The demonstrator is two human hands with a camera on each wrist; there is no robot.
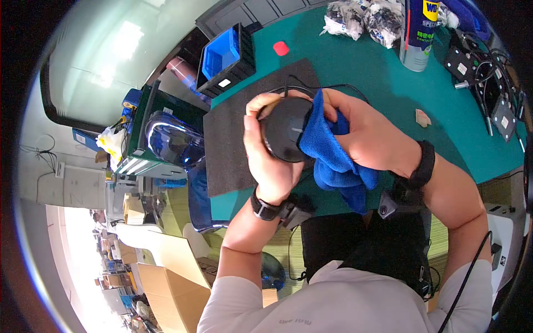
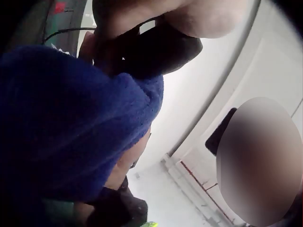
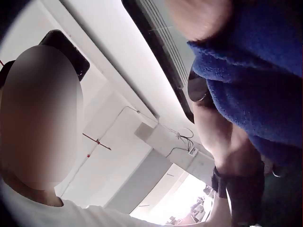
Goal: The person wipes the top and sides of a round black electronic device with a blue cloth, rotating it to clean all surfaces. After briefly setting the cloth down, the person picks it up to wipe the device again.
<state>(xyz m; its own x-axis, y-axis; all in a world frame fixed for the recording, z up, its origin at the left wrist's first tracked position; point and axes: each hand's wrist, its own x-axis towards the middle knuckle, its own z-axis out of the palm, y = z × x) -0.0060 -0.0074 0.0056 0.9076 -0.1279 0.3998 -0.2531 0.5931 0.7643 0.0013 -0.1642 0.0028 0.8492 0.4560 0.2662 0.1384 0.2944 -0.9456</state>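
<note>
A round black object (image 1: 286, 129) is gripped by the left hand (image 1: 271, 161), its fingers curled around the left side and far edge. The right hand (image 1: 372, 133) pinches a blue cloth (image 1: 327, 147) against the object's right side, and the cloth's folds hang below that hand. In the left wrist view the cloth (image 2: 71, 127) covers much of the left half, beside the dark object (image 2: 163, 49). In the right wrist view the cloth (image 3: 255, 80) hides most of the object, with the left hand (image 3: 218, 132) behind it.
On the green table (image 1: 366, 72) lie a dark grey mat (image 1: 227, 144), a black crate with a blue bin (image 1: 225, 53), a red piece (image 1: 281, 48), plastic-wrapped bundles (image 1: 383, 22), a spray can (image 1: 417, 39), and cabled black devices (image 1: 466, 66) at the right.
</note>
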